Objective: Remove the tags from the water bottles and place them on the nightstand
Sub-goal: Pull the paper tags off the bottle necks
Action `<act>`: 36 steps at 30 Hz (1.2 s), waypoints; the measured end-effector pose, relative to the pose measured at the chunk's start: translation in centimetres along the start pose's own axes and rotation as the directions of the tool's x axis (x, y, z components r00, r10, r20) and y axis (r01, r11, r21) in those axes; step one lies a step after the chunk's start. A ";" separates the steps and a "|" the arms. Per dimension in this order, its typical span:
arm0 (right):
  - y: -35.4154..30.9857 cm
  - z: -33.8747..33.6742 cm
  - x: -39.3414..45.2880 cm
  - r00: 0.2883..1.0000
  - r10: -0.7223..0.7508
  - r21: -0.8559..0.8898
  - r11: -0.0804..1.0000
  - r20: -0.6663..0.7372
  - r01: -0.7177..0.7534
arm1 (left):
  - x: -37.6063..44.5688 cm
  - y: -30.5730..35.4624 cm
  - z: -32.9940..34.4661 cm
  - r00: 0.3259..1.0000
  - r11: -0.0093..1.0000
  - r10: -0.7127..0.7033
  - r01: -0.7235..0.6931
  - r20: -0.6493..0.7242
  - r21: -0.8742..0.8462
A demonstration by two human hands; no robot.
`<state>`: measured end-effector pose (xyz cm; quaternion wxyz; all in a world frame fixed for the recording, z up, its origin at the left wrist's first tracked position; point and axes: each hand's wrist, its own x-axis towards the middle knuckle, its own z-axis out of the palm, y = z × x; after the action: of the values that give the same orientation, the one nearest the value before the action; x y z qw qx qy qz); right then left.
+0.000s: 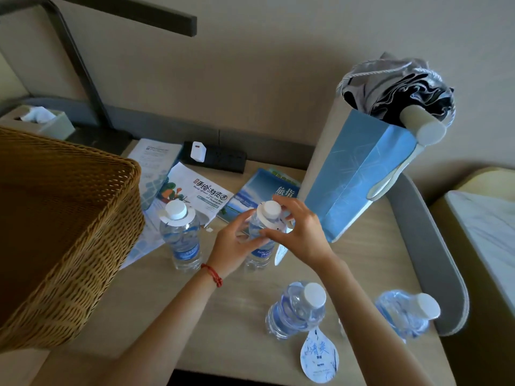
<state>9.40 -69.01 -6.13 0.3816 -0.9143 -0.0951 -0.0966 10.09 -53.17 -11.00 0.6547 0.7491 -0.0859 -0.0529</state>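
Note:
Several clear water bottles with white caps stand on the wooden nightstand [223, 316]. My left hand [237, 243] grips the body of the middle bottle [260, 254]. My right hand [301, 227] pinches the white paper tag [271, 222] that rings this bottle's neck under the cap. To its left, another bottle [181, 240] wears a tag collar [192, 215]. Two bottles near the front, one [298, 310] in the middle and one [404, 313] at the right, have bare necks. A drop-shaped tag [319, 358] lies flat at the front edge.
A wicker basket [64, 232] fills the left side. Brochures [206, 193], a black power strip [217, 157] with a white charger and a tissue box [44, 121] lie behind. A blue paper bag [359, 176] holding a folded umbrella stands at the right.

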 end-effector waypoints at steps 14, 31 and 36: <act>-0.3 -0.7 0.8 0.999 0.051 0.141 0.989 0.000 -0.051 | 0.2 -0.2 0.0 1.000 0.998 -0.025 0.025 0.006 -0.055; -1.2 -1.1 1.2 1.000 -0.013 0.178 0.984 0.004 0.012 | 0.4 -0.4 -0.1 1.000 0.999 -0.028 0.028 0.004 -0.025; -1.3 -1.8 1.1 0.999 -0.008 0.200 0.980 -0.036 0.015 | 0.4 -0.5 -0.1 1.000 1.000 -0.011 0.011 0.014 -0.025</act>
<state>9.98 -69.28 -3.70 0.4729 -0.8688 -0.1029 -0.1046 10.52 -53.08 -11.45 0.6631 0.7409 -0.0859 -0.0629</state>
